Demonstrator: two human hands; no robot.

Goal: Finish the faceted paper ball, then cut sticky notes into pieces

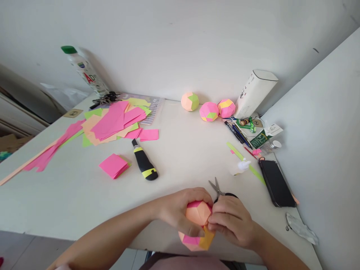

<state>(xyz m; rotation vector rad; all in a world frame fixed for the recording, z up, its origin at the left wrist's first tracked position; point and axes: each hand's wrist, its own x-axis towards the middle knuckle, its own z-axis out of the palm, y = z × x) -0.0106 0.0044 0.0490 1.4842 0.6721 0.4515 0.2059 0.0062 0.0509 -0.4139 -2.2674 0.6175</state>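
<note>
Pink, peach and yellow paper balls [199,213], head view.
Apparently two, touching, at the table's [174,157] near edge. Left hand [184,210] clasped round them, thumb across front; right hand [232,217] fingertips bunched against their right side, pinch on paper cannot be told. Scissors [216,186], blades apart, just beyond right hand. Cutter [144,162] beside pink stack [113,165], farther left.

And here the folded paper [198,214] is partly covered by the left hand [184,210]; the scissors' [220,192] handles are masked by the right hand [232,219]; a peach strip [17,171] is cut off at the left edge.
</note>
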